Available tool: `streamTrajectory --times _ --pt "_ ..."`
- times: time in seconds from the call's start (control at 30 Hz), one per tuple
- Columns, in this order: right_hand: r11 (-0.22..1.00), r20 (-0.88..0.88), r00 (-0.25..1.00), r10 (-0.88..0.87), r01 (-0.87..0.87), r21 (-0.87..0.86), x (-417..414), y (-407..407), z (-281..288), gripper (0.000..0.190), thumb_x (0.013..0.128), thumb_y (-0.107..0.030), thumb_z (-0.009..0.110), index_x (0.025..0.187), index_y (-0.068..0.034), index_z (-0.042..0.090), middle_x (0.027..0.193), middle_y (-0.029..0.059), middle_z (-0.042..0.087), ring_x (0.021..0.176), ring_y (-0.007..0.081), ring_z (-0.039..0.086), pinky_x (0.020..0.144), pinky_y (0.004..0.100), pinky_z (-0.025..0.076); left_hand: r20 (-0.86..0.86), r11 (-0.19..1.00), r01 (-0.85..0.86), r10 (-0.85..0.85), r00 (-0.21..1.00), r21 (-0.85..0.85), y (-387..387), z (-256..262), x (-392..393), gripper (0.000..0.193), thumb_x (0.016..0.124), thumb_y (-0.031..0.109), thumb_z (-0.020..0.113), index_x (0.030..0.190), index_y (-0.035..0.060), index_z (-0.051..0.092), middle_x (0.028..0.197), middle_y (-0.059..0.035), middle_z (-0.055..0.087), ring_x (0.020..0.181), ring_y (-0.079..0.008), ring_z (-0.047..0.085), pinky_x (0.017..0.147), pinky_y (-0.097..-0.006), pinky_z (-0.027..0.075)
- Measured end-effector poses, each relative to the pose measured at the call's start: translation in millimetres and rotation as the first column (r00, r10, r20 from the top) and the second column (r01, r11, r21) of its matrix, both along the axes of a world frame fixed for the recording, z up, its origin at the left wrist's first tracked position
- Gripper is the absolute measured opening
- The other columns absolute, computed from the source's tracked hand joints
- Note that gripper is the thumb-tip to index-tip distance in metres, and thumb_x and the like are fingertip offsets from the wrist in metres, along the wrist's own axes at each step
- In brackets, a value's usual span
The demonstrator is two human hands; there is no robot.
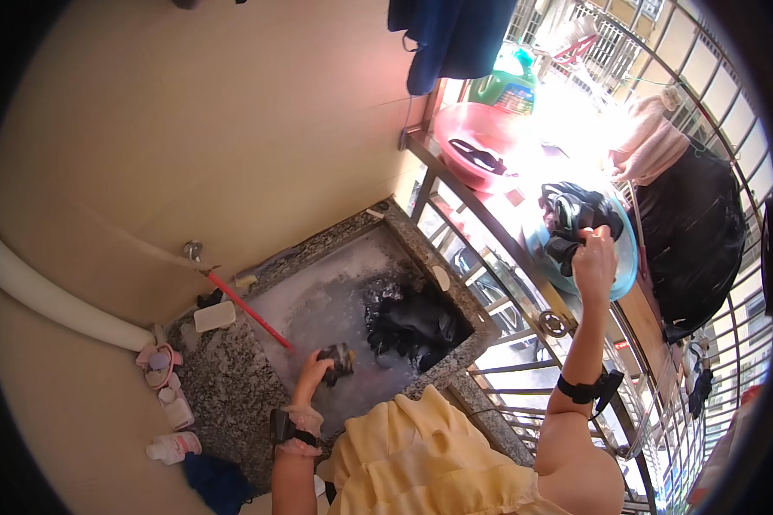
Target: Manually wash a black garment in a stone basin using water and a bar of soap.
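My left hand [314,372] grips a small dark object [337,362] with a pale edge, just over the cloudy water; whether it is a brush or bunched cloth I cannot tell. Below it is a granite laundry sink [477,322] filled with sudsy water, where a soaked black garment [412,322] lies partly under the surface. Out to the right, my right hand [594,257] is closed on dark clothing [570,215] in a light blue basin [628,270]. That basin stands on a ledge by the window bars.
A red hose [251,309] runs from the wall tap [193,250] into the sink. On the counter sit a white soap box [214,317] and a white bottle [174,447]. Beyond the blue basin are a pink basin [470,122] and a green detergent jug [505,84]. Dark blue cloth [451,45] hangs above.
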State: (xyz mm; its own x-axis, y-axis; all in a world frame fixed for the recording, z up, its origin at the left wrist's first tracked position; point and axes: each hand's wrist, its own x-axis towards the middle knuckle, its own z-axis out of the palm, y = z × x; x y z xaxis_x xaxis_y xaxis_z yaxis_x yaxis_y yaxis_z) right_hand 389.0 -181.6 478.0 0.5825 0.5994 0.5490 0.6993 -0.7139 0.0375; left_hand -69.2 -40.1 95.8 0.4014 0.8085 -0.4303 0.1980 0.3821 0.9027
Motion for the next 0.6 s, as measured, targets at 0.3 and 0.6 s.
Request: streamTrajectory --times 0.3,0.6 --pt "0.721 -0.564 0.48 0.672 -0.597 0.351 -100 116 -96 0.023 0.08 0.002 0.055 0.1 -0.003 0.063 0.093 0.0132 0.063 0.084 0.0289 0.063 0.074 0.0373 0.05 -0.599 0.919 0.199 0.05 0.799 0.341 21 -27 25 0.062 0.068 0.021 0.073 0.123 -0.0002 0.054 0.118 -0.022 0.059 0.108 -0.0365 0.056 0.092 -0.0409 0.046" --pt "0.754 -0.96 0.248 0.129 -0.654 -0.067 -204 201 -450 0.052 0.087 -0.041 0.062 0.124 -0.005 0.053 0.124 0.0288 0.047 0.111 0.0446 0.052 0.096 0.0449 0.044 -0.124 0.948 -0.267 0.248 0.961 -0.175 4 -99 19 0.054 0.083 0.013 0.062 0.134 0.0032 0.045 0.133 -0.0171 0.051 0.125 -0.0303 0.046 0.098 -0.0376 0.042"
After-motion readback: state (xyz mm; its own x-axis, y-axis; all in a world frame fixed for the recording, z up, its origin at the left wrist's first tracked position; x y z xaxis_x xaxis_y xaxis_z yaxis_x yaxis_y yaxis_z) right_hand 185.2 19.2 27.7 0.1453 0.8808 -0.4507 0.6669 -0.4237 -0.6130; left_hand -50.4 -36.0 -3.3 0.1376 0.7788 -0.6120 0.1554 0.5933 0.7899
